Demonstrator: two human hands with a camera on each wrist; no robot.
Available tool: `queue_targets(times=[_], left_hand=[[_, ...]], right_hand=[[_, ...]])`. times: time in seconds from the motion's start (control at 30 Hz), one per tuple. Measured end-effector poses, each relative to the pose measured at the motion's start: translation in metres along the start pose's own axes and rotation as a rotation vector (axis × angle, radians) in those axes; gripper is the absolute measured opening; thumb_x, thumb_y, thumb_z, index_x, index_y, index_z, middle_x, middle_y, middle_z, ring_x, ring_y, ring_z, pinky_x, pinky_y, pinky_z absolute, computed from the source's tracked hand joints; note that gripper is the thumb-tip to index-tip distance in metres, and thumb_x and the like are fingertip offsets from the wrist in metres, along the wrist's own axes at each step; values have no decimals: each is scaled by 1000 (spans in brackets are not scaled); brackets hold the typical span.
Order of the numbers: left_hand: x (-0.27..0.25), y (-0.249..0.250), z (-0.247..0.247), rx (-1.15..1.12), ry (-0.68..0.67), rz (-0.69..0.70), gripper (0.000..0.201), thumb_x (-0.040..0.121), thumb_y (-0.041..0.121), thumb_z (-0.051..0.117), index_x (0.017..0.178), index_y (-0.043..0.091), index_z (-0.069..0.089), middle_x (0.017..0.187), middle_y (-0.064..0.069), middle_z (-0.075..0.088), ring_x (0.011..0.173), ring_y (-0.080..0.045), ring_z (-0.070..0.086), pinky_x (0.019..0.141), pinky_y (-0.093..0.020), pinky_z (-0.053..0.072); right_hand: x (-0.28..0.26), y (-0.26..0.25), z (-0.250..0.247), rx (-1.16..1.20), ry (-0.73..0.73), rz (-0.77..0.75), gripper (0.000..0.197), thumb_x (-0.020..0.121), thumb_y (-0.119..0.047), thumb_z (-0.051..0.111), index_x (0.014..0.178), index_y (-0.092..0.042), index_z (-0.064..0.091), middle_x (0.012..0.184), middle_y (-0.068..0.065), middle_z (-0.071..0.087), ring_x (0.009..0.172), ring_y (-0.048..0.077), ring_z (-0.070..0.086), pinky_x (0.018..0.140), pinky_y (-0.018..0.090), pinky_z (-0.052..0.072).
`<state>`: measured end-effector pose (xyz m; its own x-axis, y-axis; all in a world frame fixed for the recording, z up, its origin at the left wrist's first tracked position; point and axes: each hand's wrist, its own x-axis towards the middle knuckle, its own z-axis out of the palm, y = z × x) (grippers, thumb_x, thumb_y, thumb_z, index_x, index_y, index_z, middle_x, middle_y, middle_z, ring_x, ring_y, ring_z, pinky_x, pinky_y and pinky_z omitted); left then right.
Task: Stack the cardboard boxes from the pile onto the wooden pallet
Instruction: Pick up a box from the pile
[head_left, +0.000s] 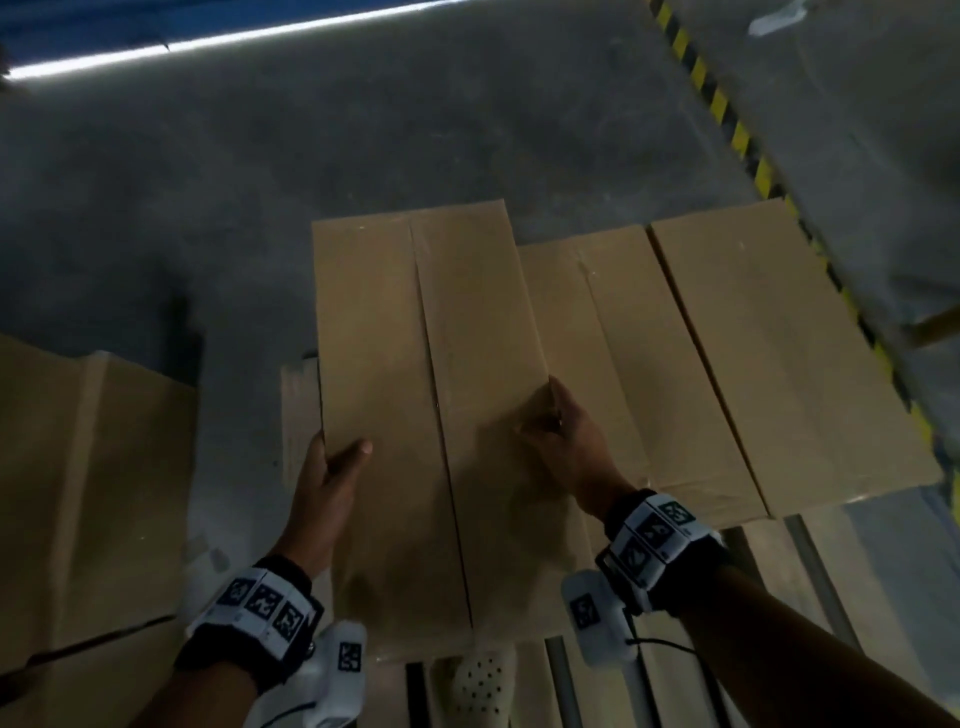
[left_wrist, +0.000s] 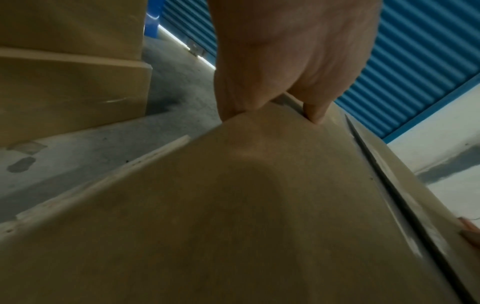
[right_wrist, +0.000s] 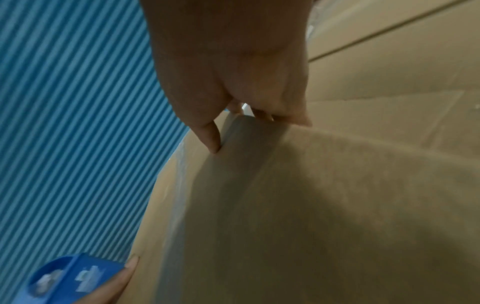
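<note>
Grey concrete floor (head_left: 208, 208) beneath; left hand (head_left: 332, 478) and right hand (head_left: 566, 441) grip a long cardboard box (head_left: 415, 364), fingers curled over opposite edges. Beside the right fingers lie two more boxes (head_left: 753, 338).

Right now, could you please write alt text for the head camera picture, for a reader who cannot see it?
Two hands hold a long cardboard box by its sides, the left hand on its left edge and the right hand on its right edge. Two more boxes lie flat beside it on the right, over a wooden pallet on a grey concrete floor.
</note>
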<state>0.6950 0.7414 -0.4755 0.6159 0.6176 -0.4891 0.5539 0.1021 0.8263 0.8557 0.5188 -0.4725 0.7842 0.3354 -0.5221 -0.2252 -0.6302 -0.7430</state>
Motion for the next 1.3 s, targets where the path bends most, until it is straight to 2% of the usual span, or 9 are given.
queue_targets(times=[0.17, 0.33, 0.5, 0.73, 0.93, 1.07, 1.13, 1.23, 1.3], left_hand=[[57, -45, 25, 30, -41, -48, 68, 98, 44, 59, 156, 24, 30, 150, 7, 44, 136, -15, 43, 114, -39, 36], [88, -76, 46, 26, -69, -62, 53, 100, 27, 61, 149, 23, 42, 139, 4, 59, 128, -17, 56, 111, -40, 43], [100, -89, 49, 65, -96, -124, 75, 94, 48, 65, 157, 33, 28, 153, 7, 46, 139, -19, 45, 118, -49, 35], [84, -93, 49, 50, -98, -142, 89, 82, 60, 64, 157, 30, 28, 151, 4, 47, 137, -20, 47, 116, -47, 37], [56, -111, 51, 56, -47, -228, 67, 92, 44, 69, 149, 20, 41, 134, 2, 56, 127, -25, 54, 107, -40, 42], [26, -123, 52, 209, -52, -255, 73, 98, 35, 64, 155, 9, 27, 141, -4, 47, 132, -26, 47, 99, -30, 35], [11, -130, 50, 228, -73, -242, 92, 92, 49, 67, 160, 13, 16, 152, -2, 39, 141, -27, 39, 106, -30, 33], [-17, -144, 53, 260, -123, -130, 123, 76, 71, 69, 161, 23, -4, 167, -1, 14, 152, -21, 21, 121, -38, 22], [-34, -147, 59, 334, -139, -51, 132, 69, 71, 75, 159, 30, -13, 168, -1, 0, 151, -17, 12, 119, -39, 22]], right_hand=[[62, 35, 1, -309, -4, -77, 71, 93, -41, 63, 154, -24, 31, 129, 15, 49, 119, 35, 50, 99, 42, 46], [86, 66, 3, -694, -30, -107, 73, 91, -52, 58, 152, -36, 21, 158, 11, 8, 142, 41, 11, 109, 61, 31], [86, 94, 11, -814, -73, -154, 79, 94, -54, 52, 155, -39, 4, 164, 9, -11, 149, 40, -9, 118, 59, 12], [74, 101, 13, -835, -81, -245, 82, 92, -51, 58, 157, -37, 9, 165, 8, -8, 151, 36, -10, 122, 56, 8], [42, 124, 12, -892, -146, -286, 91, 90, -49, 63, 158, -30, 7, 165, 8, -13, 152, 32, -11, 123, 53, 9], [17, 150, 9, -920, -182, -344, 102, 82, -55, 70, 158, -31, 7, 165, 7, -13, 152, 30, -11, 121, 54, 15], [4, 164, 7, -927, -198, -395, 114, 74, -57, 76, 157, -34, 1, 165, 6, -14, 152, 31, -10, 122, 55, 14], [-14, 176, 2, -999, -264, -423, 128, 68, -54, 82, 154, -36, -11, 161, 5, -26, 150, 31, -18, 122, 51, 0], [-18, 180, 3, -995, -238, -435, 126, 68, -45, 84, 156, -35, -6, 162, 4, -25, 150, 31, -17, 122, 50, -1]])
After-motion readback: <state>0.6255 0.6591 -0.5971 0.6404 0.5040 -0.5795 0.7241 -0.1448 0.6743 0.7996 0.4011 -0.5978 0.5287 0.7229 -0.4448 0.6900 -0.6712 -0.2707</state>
